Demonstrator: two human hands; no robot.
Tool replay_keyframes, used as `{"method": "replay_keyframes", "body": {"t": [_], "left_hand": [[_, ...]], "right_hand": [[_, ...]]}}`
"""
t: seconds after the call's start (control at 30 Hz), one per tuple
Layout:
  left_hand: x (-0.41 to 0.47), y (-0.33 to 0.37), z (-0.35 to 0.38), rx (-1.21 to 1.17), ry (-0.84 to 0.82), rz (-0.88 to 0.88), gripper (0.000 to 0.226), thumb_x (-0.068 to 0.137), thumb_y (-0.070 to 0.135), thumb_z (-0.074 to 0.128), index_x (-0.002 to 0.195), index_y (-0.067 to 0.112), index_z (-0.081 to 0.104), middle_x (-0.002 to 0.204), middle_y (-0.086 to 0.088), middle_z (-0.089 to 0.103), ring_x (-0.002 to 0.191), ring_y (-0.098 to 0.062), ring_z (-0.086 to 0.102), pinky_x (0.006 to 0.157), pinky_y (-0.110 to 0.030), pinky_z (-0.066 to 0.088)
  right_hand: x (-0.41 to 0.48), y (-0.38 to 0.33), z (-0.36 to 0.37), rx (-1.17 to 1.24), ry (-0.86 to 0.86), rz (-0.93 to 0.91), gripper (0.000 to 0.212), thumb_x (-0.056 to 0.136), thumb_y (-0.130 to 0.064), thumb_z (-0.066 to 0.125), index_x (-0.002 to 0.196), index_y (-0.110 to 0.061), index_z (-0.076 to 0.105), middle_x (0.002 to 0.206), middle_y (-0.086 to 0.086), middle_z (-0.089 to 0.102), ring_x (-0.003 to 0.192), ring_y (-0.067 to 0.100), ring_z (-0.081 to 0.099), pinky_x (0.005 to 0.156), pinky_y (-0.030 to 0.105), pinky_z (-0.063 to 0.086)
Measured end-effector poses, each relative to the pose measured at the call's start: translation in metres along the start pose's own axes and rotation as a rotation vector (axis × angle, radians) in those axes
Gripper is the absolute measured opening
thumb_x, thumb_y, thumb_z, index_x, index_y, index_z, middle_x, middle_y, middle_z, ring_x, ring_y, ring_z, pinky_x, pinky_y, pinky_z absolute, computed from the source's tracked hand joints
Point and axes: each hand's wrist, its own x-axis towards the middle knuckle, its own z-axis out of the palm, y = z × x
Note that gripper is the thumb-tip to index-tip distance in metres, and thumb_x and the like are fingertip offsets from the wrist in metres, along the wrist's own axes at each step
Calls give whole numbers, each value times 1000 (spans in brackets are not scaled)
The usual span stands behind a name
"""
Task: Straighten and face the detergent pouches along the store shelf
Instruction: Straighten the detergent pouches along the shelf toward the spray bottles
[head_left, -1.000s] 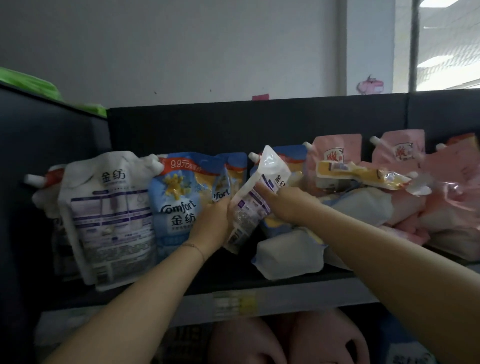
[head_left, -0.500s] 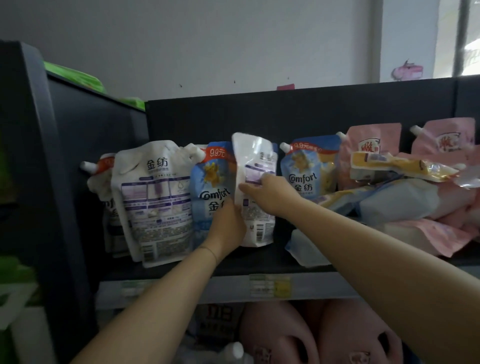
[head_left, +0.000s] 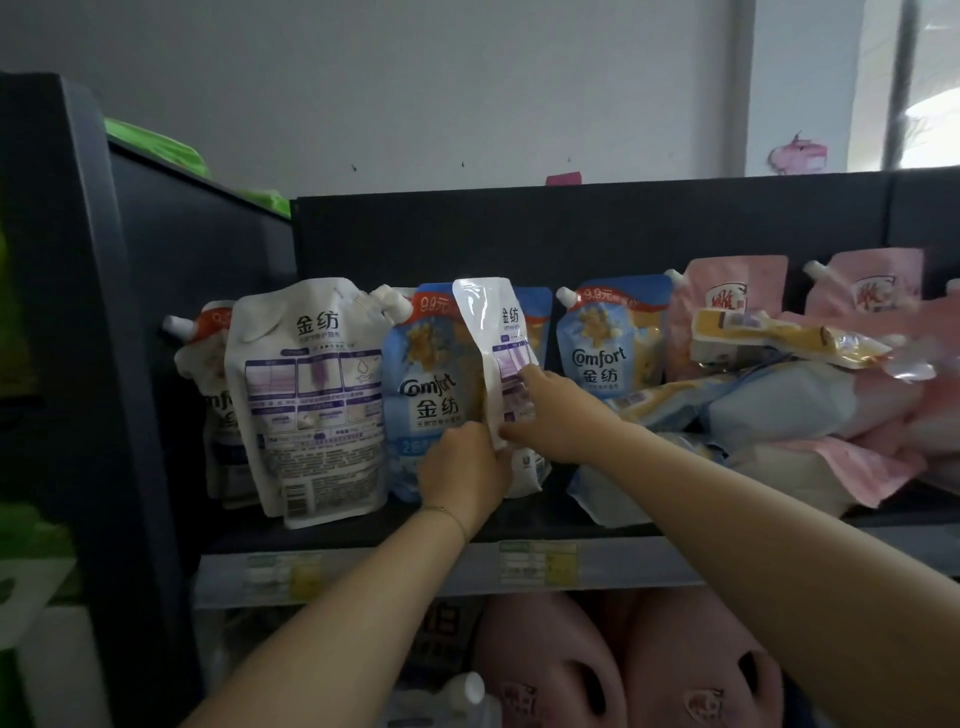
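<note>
Swung round since a second ago, the glossy white plastic pouch (head_left: 493, 343) no longer leans to the right among the toppled packs. It now stands nearly upright and almost edge-on, its purple-printed back facing right.

Head view: the held pouch stands towards the left of the dark shelf board (head_left: 571, 525), just in front of a blue soft-plastic Comfort pouch with a yellow flower print (head_left: 426, 384). Its base is hidden behind the hands. The left hand (head_left: 460, 470) grips the lower near edge with its fingers curled round it and the wrist bent upward. The right hand (head_left: 545, 415) comes in from the right with a long, straight forearm. Its fingers lie along the printed back and the thumb seems to close on the near edge, so both hands hold the pouch.

The step in hand looks like turning the pouch to show its front. To do this well, the turn should be finished about the pouch's upright axis with the base kept low on the board. The left hand should steady the bottom while the right hand guides the top. The pouch is floppy and could buckle or nudge the blue one behind it.

To the left, a matt white spouted pouch (head_left: 311, 395) stands with its back label outward. To the right is a second blue Comfort pouch (head_left: 608, 338), then pale pink pouches (head_left: 727, 301) and a heap lying flat, with a yellow pouch (head_left: 769, 338) on top. Much of the row looks unfaced.
</note>
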Motion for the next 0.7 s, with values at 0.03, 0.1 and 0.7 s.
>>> {"method": "replay_keyframes", "body": {"t": [0.03,0.1,0.7], "left_hand": [[0,4,-3,104,51,18,26,94,34,51,92,13,66,97,-9,68,91,-29,65,67,-31,47],[-2,14,-8,219,114,106,29,96,33,47,95,11,66,97,-10,68,90,-29,66,63,-30,41],[45,103,22,-27,-289,411,16,90,34,59,84,20,52,93,-2,53,86,-22,55,70,-31,43]], "right_hand": [[-2,3,-2,-26,3,4,55,86,-39,63,132,-17,43,124,4,53,106,24,55,87,41,52],[-6,11,-8,-87,23,7,40,88,-41,59,119,-18,51,110,1,58,95,20,58,82,41,53],[-35,88,-75,-483,109,68,20,92,-35,50,93,-16,56,108,4,59,95,24,56,75,32,40]]}}
